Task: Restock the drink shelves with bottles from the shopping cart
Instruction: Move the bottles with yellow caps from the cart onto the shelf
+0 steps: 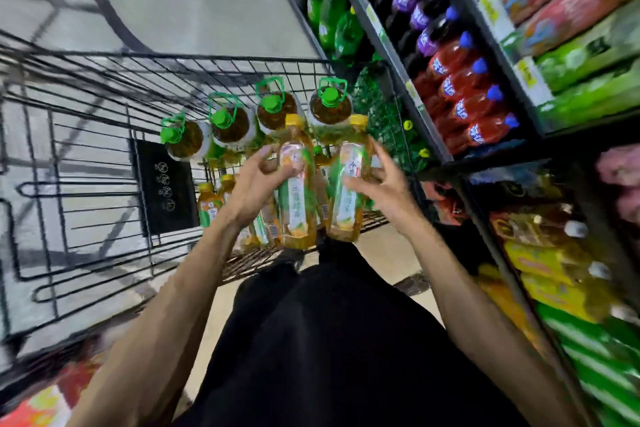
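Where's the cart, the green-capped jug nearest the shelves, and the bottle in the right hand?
Black wire shopping cart (pixel 207 69): head view, far wire wall.
Green-capped amber plastic jug (pixel 328 96): head view, its cap.
Yellow-capped plastic tea bottle (pixel 350 161): head view, its label.

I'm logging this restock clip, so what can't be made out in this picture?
Head view only:
1. Label print on the left tea bottle and right tea bottle: lost to motion blur.
2. Shelf price tags: blurred, unreadable.
3. Small bottles in the cart: partly hidden by the left hand and its forearm.
4. Green striped packs: cut off by the right edge.
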